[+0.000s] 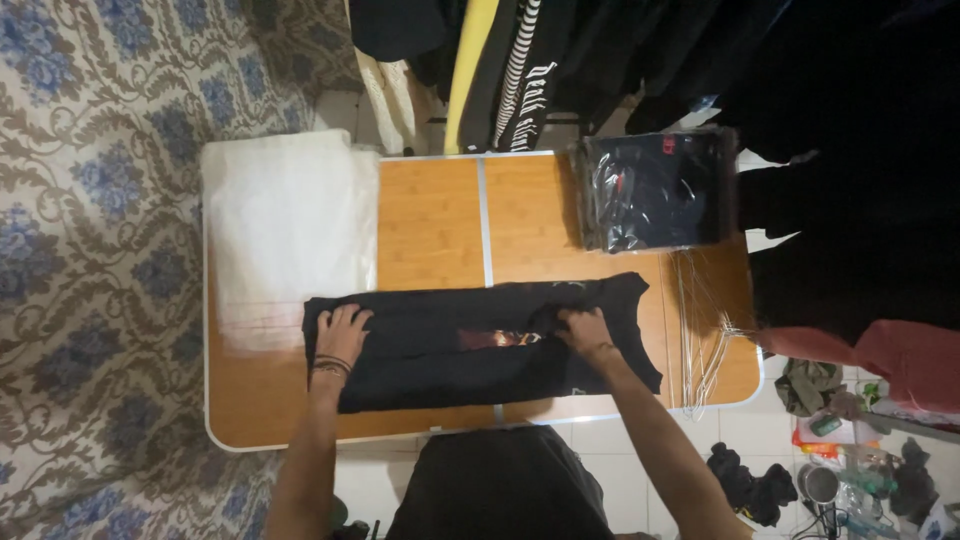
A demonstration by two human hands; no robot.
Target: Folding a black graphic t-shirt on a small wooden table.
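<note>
Black shirt (470, 345) with a small red-orange print at its middle. Surface (430, 225): orange-brown wood grain, pale metal rim and centre strip. Stack of clear bags (290, 230): milky white. Wrapped garment (655, 190): black under glossy clear film, red mark. Carpet (100, 200): beige with blue flowers and brown scrollwork. Floor tiles (640, 470): white. Left wrist: dark bands.

On my wooden table (430, 215) a stack of clear plastic bags (288, 225) lies at one end and a bagged dark garment (655, 190) at the other. Wire hangers (700, 330) lie beside it. Dark clothes (560, 60) hang beyond.
</note>
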